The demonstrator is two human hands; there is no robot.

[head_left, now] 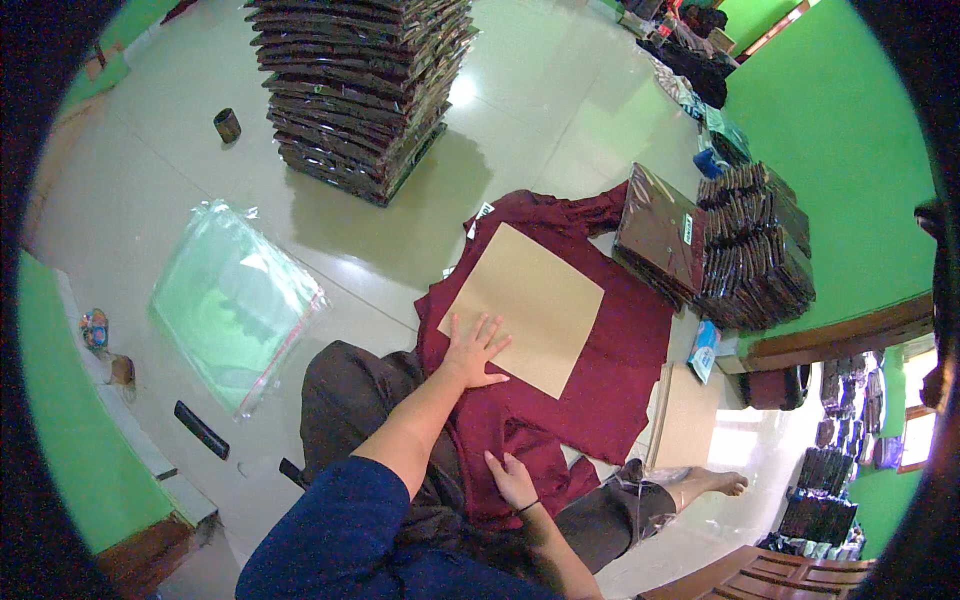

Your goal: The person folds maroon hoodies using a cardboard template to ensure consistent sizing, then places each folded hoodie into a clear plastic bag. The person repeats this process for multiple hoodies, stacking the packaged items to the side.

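Observation:
A maroon garment with sleeves lies spread on the tiled floor in front of me, partly across my lap. On top of it rests a flat beige cardboard sheet, set at a slant. My left hand lies on the sheet's near left corner with its fingers spread. Lower down, my right hand has its fingers closed on a bunched fold of the garment near my leg; part of the grip is hidden. A dark band circles that wrist. Small white tags show along the garment's far left edge.
Clear plastic bags lie at the left, near a brown roll and a black strip. A tall stack of bagged dark garments stands ahead; more bagged garments sit right, beside cardboard sheets and a blue packet.

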